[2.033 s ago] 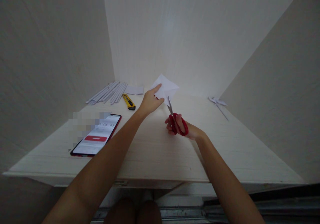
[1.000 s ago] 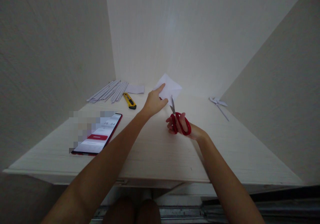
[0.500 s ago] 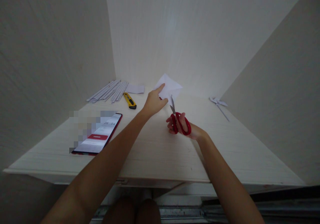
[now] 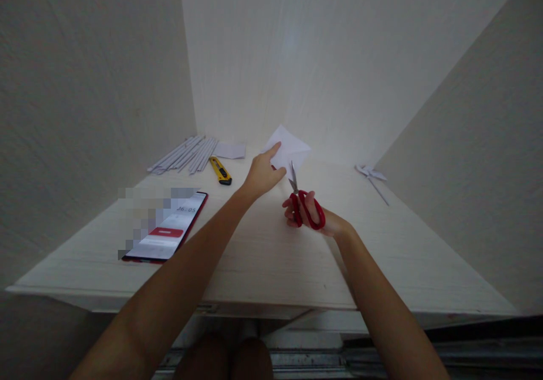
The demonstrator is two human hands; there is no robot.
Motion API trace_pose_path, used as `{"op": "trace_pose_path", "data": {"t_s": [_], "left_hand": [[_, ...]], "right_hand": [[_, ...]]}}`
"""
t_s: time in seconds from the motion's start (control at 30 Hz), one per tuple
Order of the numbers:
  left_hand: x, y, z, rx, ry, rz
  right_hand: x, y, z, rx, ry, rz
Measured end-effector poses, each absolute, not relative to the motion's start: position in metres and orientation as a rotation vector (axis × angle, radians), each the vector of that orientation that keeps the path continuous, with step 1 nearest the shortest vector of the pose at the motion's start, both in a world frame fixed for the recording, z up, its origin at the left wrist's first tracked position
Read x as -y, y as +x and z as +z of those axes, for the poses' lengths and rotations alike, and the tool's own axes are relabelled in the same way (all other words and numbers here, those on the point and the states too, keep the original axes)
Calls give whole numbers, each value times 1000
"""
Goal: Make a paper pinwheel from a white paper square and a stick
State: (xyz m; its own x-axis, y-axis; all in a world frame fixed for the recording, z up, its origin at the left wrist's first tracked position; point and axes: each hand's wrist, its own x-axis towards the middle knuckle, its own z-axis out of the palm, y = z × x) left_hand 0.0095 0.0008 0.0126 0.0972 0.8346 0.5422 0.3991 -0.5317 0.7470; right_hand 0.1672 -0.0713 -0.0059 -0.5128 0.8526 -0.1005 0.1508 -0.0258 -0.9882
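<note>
My left hand (image 4: 263, 173) grips a white square of paper (image 4: 292, 146) by its near left side, thumb and forefinger lying over its face. Faint crease lines run across the sheet, which is turned cornerwise. In my right hand (image 4: 309, 210) is a pair of scissors (image 4: 294, 181) with red handles, my fingers through the loops. The blades are parted and point away from me, at the paper's near corner. Whether they touch the paper I cannot tell.
Rolled paper sticks (image 4: 186, 154) lie at the back left, beside a paper piece (image 4: 231, 151) and a yellow utility knife (image 4: 220, 171). A phone (image 4: 169, 233) showing a timer rests at left. A paper pinwheel (image 4: 371, 173) on a stick lies at right. Walls enclose the table (image 4: 271, 267).
Both hands, the paper and the scissors have hardly moved, shifting very slightly to the right. The phone's timer has advanced by one second.
</note>
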Motion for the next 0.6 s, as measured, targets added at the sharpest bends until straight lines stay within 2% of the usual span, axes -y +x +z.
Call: {"op": "trace_pose_path", "data": {"t_s": [0.6], "left_hand": [[-5,8,9,-1133,1921,1435]], "right_hand": [[72,167,-5,1734,-1051,1553]]}}
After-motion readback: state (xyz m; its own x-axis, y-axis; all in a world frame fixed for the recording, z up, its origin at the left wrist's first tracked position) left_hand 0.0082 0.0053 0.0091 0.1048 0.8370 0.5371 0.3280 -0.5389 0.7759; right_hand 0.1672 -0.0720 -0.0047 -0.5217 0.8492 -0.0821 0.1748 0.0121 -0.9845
